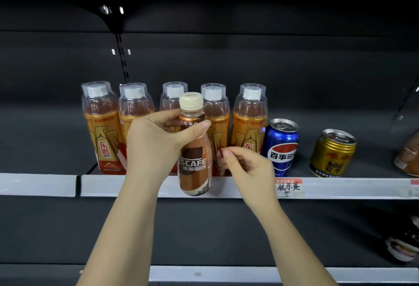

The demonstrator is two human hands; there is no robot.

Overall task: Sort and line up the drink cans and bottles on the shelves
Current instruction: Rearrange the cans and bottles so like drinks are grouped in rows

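This is a shop aisle: dark metal shelving (226,187) with pale price strips along the front edges, a handwritten price tag (288,187) clipped on, and branded drinks (249,124) standing in a row, probably a convenience store.

Five orange energy-drink bottles (101,127) stand in a close row along the front of the upper shelf (226,187), leaving only thin gaps between them. The left hand (156,143) holds a Nescafe coffee bottle (195,149) in front of the row's middle, covering that stretch. Right of the row, a Pepsi can (281,146) stands just beside the last bottle; a clear gap separates it from the gold Red Bull can (332,153). Bare shelf lies left of the row, and behind it the dark back panel (249,63) closes the shelf off.
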